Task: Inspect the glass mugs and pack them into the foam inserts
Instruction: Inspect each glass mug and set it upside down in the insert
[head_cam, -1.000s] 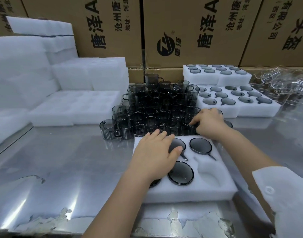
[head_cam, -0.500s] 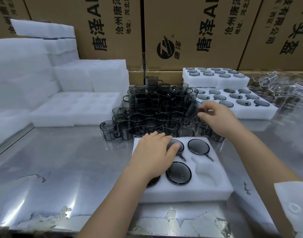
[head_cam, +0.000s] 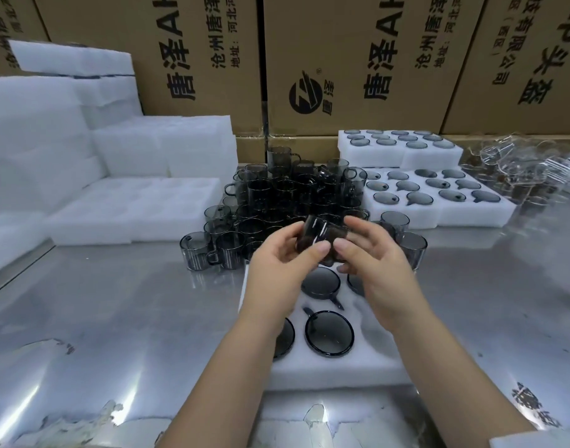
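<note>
A reflective steel table [head_cam: 115,318], patchy and peeling along the edge nearest the person, stands before a wall of brown cardboard boxes [head_cam: 358,59] printed in black Chinese characters. Above it both hands lift one smoky dark glass mug [head_cam: 319,240], tilted on its side, the left hand [head_cam: 277,279] curling thumb and fingers round one end and the right hand [head_cam: 380,270] gripping the other. Directly beneath the hands lies a white foam insert [head_cam: 335,370] with round pockets and narrow handle slots, where packed mugs [head_cam: 328,333] show as dark circular rims, one partly hidden by the left wrist. Just beyond the fingertips crowds a cluster of loose mugs [head_cam: 293,195], cylindrical with small loop handles, stacked in places. Beyond the right hand sit filled foam trays [head_cam: 471,218], one raised higher behind, and further to that side a blurred heap of clear glassware [head_cam: 519,169]. Well out from the left hand stand soft, matte blocks of blank foam [head_cam: 34,140] and an empty moulded tray [head_cam: 131,205]
</note>
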